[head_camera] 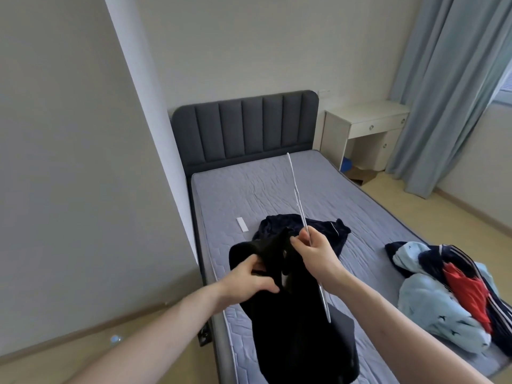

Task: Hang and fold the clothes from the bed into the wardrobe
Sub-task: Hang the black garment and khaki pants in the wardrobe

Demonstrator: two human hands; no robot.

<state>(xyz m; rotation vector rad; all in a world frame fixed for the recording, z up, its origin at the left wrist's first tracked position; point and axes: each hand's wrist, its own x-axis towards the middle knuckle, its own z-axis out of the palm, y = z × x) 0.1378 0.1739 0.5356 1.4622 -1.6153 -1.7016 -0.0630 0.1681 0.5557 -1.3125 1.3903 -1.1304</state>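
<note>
A black garment (pixel 293 328) hangs in front of me above the near left part of the bed (pixel 277 195). My left hand (pixel 255 275) grips the garment's upper edge near its opening. My right hand (pixel 313 250) holds a thin white hanger (pixel 296 195), seen edge-on and slanting from above the mattress down past my wrist, and its fingers also touch the black fabric. A dark navy garment (pixel 329 231) lies crumpled on the mattress behind my hands. A pile of clothes (pixel 448 289), light blue, red and navy striped, lies at the bed's right edge.
A grey padded headboard (pixel 243 128) stands at the far end. A white desk (pixel 365 128) and blue-grey curtains (pixel 448 87) are at the right. A small white strip (pixel 242 224) lies on the mattress. A plain wall runs along the left, with wooden floor below.
</note>
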